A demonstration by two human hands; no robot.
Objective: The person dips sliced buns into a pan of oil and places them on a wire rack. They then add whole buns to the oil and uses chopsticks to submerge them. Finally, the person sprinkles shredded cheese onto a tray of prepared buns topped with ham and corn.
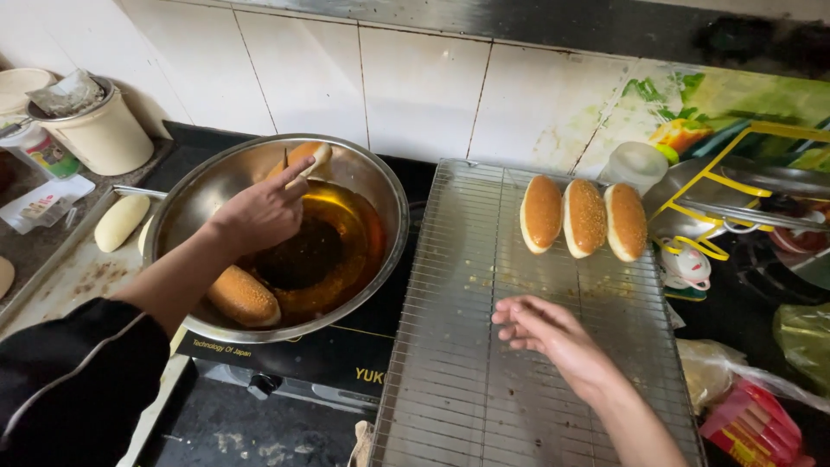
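Observation:
My left hand (pixel 259 212) reaches over a steel wok (pixel 380 186) of dark oil, gripping chopsticks (pixel 290 173) that pinch a golden fried bun (pixel 307 157) at the wok's far wall. A second sesame-coated bun (pixel 242 296) lies against the near wall. My right hand (pixel 545 333) hovers flat over a wire cooling rack (pixel 450 346), fingers apart and holding nothing. Three fried sesame buns (pixel 584 216) stand on edge, side by side, at the rack's far end.
The wok sits on a black induction cooker (pixel 328 359). A raw dough piece (pixel 121 221) lies on the floured counter at left, near a cream tub (pixel 99 130). A yellow dish rack (pixel 752 199) with bowls and plastic bags (pixel 761 389) crowd the right side.

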